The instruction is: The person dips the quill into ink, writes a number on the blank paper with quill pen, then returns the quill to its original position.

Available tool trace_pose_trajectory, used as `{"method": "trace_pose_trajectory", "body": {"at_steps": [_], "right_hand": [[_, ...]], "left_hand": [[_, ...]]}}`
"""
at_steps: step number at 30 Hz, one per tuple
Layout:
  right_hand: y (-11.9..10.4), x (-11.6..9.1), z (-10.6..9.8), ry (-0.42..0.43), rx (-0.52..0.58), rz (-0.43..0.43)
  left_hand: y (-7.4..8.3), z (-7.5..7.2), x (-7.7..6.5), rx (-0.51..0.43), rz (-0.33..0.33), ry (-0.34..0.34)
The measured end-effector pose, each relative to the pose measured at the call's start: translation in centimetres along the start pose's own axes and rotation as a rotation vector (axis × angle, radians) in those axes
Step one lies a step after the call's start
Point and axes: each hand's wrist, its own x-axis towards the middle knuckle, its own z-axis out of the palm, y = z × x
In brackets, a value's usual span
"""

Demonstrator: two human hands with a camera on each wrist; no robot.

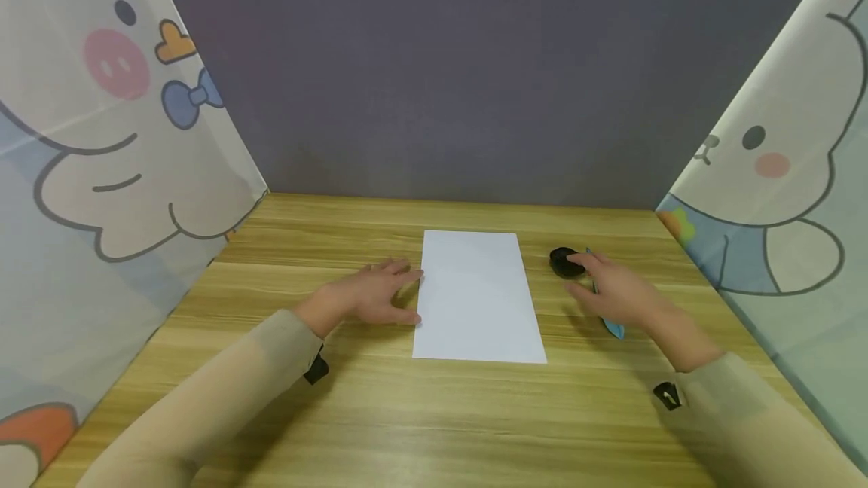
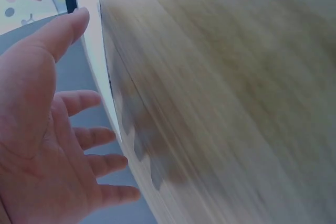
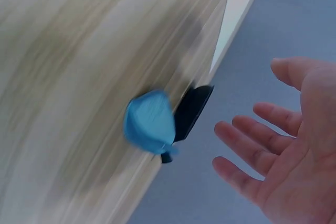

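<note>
A blank white sheet of paper (image 1: 478, 296) lies on the wooden table. My left hand (image 1: 376, 296) is at its left edge, fingers spread, with the thumb and fingertips right at the paper's side. In the left wrist view the palm of that hand (image 2: 42, 135) holds nothing. To the right of the sheet, my right hand (image 1: 613, 288) hovers over a small dark rounded object (image 1: 563, 263) and a slim blue item (image 1: 615, 328), partly hiding both. The right wrist view shows the blue item (image 3: 151, 121) beside the black object (image 3: 193, 111), apart from the loosely extended fingers.
The wooden tabletop (image 1: 468, 420) ends at a dark grey panel (image 1: 447, 81) at the back. Cartoon-printed cloths (image 1: 129, 164) (image 1: 780, 172) hang along both sides. A small black device (image 1: 316, 369) sits at the left wrist, another (image 1: 667, 395) at the right.
</note>
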Motion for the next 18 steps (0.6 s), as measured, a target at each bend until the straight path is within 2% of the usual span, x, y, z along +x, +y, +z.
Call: {"method": "trace_pose_trajectory", "body": {"at_steps": [6,18], "right_hand": [[1.4,-0.4,-0.3,-0.005,-0.006,0.017],[3.2,-0.8,-0.5,-0.019,0.021,0.059]], "left_hand": [[0.3,-0.2,0.4,0.028,-0.034,-0.037],[-0.1,0.3,1.0,0.043,-0.048,-0.069]]}}
